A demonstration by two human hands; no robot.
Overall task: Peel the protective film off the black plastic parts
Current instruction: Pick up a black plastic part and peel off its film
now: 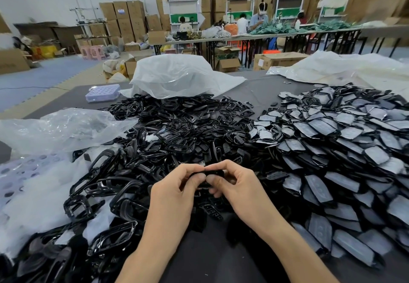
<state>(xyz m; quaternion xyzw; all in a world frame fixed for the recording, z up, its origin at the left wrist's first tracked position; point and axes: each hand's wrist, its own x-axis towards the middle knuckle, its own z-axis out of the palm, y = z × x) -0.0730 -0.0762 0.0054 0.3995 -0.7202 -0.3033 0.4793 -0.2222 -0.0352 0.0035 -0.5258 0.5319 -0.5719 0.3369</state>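
Both hands pinching one small black part (211,174) over the tabletop's (261,87) near edge: left hand (177,190) and right hand (235,185), fingertips pressed together on it.

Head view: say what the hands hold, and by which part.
One small black plastic part, pinched between both hands: the left hand holds its left end, the right hand its right end. Any film on it cannot be told.
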